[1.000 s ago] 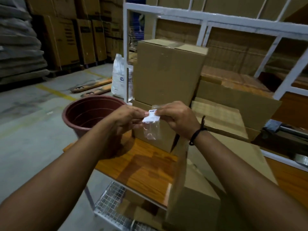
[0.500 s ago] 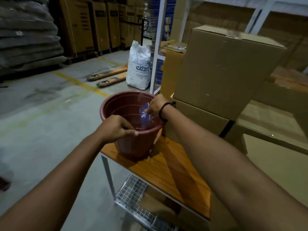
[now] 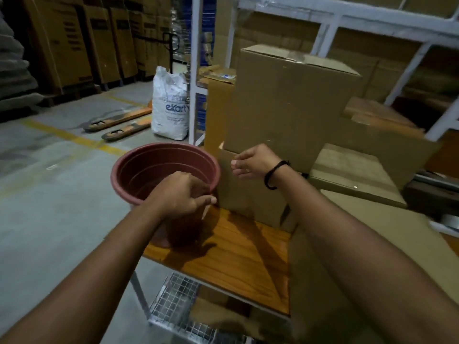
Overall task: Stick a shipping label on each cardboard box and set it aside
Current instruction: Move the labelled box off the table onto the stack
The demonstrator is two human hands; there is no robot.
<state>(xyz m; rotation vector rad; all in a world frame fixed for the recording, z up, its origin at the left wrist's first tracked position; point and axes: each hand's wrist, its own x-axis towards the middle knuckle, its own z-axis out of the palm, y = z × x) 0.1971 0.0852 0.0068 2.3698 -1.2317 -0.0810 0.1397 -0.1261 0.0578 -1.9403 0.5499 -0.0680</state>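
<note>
Cardboard is facing both hands: the lower box toward the table's far edge is sitting just right of the left hand, which is pinching a thin pale strip, probably the label, over the maroon bucket, while the right hand, loosely open and empty, is hovering nearer its face.

Dim warehouse, grey concrete floor with yellow line, white racking, wooden tabletop, perhaps pallet-jack forks
</note>
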